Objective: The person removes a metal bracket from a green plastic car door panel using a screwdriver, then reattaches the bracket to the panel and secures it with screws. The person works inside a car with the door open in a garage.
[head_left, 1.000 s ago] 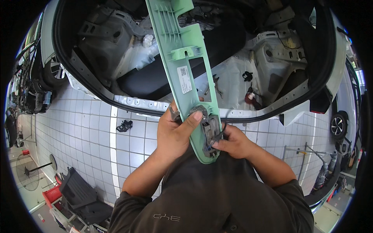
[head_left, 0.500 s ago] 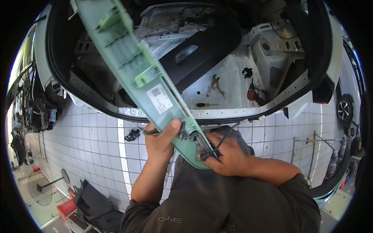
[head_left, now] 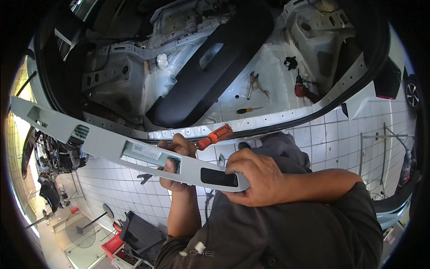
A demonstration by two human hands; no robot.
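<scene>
A long, pale grey-green car trim panel (head_left: 105, 147) with several cut-outs lies across both my hands, its smooth face up. My left hand (head_left: 172, 179) is closed round its middle, the thumb showing in a cut-out with a white label behind it. Beyond those fingers sticks out a screwdriver's orange-red handle (head_left: 217, 136), seemingly held against the panel by the same hand; its shaft is mostly hidden. My right hand (head_left: 257, 177) grips the panel's right end, beside a black inset (head_left: 219, 177). A thin dark cable (head_left: 207, 204) with a white connector (head_left: 199, 246) hangs below.
Ahead is a car's stripped open boot; its rear sill (head_left: 273, 115) runs behind the panel. Inside lie a long black trim piece (head_left: 201, 74), locking pliers (head_left: 254, 85), a small screwdriver (head_left: 248, 110) and a red-black power drill (head_left: 302, 87). A fan (head_left: 80, 229) stands at lower left.
The panel has been turned from its ribbed back to its smooth face and swung down to the left. The orange-red screwdriver handle has come into sight. Both hands still hold the panel.
</scene>
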